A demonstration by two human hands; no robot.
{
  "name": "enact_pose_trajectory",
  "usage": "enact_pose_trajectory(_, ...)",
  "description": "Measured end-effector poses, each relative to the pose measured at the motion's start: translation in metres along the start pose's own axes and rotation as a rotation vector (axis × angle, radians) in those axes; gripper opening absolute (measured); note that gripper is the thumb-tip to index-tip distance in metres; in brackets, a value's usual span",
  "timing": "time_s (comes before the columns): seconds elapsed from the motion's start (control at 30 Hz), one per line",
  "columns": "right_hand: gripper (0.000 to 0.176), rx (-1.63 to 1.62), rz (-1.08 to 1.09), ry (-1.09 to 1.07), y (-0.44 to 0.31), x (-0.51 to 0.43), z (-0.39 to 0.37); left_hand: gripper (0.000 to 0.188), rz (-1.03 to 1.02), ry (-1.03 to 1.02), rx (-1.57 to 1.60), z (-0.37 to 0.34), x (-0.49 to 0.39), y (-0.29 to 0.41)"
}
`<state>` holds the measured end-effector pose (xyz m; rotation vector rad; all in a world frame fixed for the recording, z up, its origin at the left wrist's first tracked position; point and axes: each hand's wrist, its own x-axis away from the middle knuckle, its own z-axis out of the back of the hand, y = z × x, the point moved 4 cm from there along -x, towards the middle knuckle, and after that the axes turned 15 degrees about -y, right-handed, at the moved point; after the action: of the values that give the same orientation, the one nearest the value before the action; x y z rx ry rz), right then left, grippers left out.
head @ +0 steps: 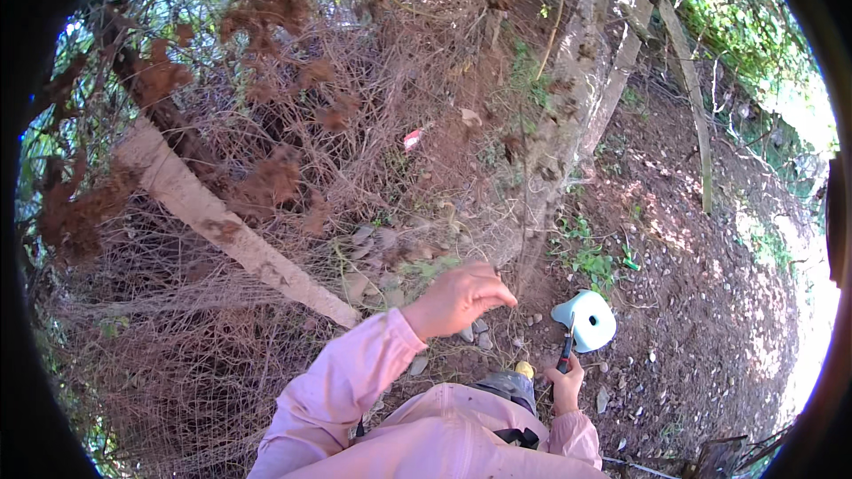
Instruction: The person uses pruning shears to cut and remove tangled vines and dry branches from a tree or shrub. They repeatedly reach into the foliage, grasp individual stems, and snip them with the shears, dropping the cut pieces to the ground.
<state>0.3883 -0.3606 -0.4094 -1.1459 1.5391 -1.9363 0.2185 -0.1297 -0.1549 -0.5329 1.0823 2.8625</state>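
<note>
My left hand (459, 299), in a pink sleeve, is raised in front of my body. Its fingers are bent together at the tips, and whether a thin stem or thread lies between them is too small to tell. Lower and to the right, my right hand (567, 386) grips a hand tool with a black and red handle (565, 354). The tool's narrow tip points away from me and overlaps the edge of a pale blue plastic stool (596, 326). That stool stands on the soil and has a dark hole in its top.
A pale tree trunk (566, 113) rises ahead. A thick bare branch (246, 246) slants across the left, over tangled dry twigs (166, 372). Brown dried clusters (273, 176) hang close to the view. Stony soil (692, 346) and green weeds (592, 263) lie right.
</note>
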Motion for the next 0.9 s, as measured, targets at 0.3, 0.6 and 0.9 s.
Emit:
enact_pose_trajectory(0.3, 0.054, -0.11, 0.026, 0.036, -0.007, 0.008, 0.007, 0.009, 0.173, 0.333, -0.539, 0.007, 0.011, -0.014)
enact_pose_trajectory(0.6, 0.052, -0.078, 0.086, 0.055, -0.013, 0.003, 0.001, 0.032, 0.346, 0.404, -0.769, 0.056, -0.008, -0.019)
enact_pose_trajectory(0.9, 0.058, -0.132, 0.031, 0.047, 0.017, -0.007, -0.006, 0.046, 0.409, 0.384, -0.875, 0.073, -0.015, -0.004)
